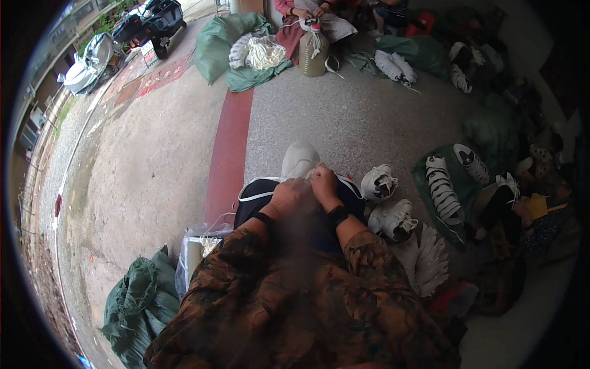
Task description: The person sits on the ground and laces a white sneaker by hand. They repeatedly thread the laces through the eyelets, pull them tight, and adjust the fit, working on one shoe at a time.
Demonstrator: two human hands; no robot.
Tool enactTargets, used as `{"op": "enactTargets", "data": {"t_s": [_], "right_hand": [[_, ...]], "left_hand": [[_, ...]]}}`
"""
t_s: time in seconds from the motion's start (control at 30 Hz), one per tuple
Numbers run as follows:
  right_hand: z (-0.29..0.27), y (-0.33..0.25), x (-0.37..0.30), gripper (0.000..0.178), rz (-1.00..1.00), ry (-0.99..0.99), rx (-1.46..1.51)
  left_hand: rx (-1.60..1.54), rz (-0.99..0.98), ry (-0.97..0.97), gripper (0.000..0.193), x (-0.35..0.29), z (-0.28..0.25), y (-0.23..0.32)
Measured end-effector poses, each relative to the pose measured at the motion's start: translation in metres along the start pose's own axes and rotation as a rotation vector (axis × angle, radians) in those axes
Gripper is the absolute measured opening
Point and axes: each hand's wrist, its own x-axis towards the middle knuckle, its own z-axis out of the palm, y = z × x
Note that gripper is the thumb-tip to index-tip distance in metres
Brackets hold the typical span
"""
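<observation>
A pale white shoe points away from me above my lap, its toe towards the floor ahead. My left hand is closed on the rear part of the shoe, with its fingertips mostly hidden. Close beside it, the fingers of my right hand are pinched together at the shoe's lacing, on what looks like a lace. A long white shoelace trails from the shoe across my dark left trouser leg. More lace shows by my right knee. A blurred haze partly veils the area near my wrists.
White laced shoes and nested rows of white shoes lie to my right. More stand on a green sack. At left are a clear plastic bag and a green sack. People sit ahead behind a large jug.
</observation>
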Motion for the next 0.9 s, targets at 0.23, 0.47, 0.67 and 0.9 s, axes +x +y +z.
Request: {"op": "enactTargets", "data": {"t_s": [0.23, 0.47, 0.67, 0.9], "right_hand": [[0.019, 0.043, 0.013, 0.009, 0.114, 0.011, 0.179], [-0.002, 0.001, -0.010, 0.009, -0.246, 0.050, -0.028], [-0.014, 0.004, -0.009, 0.009, -0.326, -0.042, -0.250], [-0.031, -0.021, -0.026, 0.013, -0.461, -0.125, -0.206]], "left_hand": [[-0.079, -0.013, 0.025, 0.022, 0.003, -0.007, 0.012], [-0.174, -0.098, 0.212, 0.025, -0.008, 0.000, 0.003], [-0.215, -0.142, 0.220, 0.020, -0.005, 0.008, 0.005], [-0.370, -0.452, 0.252, 0.015, -0.002, 0.012, 0.008]]}}
